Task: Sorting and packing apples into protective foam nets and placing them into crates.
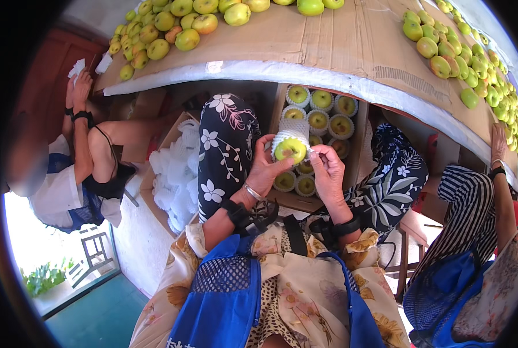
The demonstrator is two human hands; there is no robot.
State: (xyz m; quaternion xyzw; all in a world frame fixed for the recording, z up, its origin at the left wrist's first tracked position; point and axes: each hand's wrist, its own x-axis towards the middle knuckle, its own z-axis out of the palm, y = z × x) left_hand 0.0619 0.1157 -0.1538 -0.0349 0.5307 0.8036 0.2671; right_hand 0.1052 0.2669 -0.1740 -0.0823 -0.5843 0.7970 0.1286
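Observation:
A green apple [290,150] sits partway inside a white foam net sleeve [294,128], its stained end showing toward me. My left hand [263,167] grips the apple from the left, thumb across its lower side. With thumb and fingertips, my right hand [327,170] pinches the sleeve's edge at the right. Both hands are above a cardboard box [359,143] between my knees. Inside that box, sleeved apples [318,119] stand in rows, some hidden by my hands.
Left of my leg, a carton [148,191] holds loose white foam sleeves [176,178]. Ahead is a cardboard-covered table [328,48] with piles of apples [159,35] and more apples [467,61]. One co-worker [74,174] sits at left holding foam; another [472,243] sits at right, hand on the table edge.

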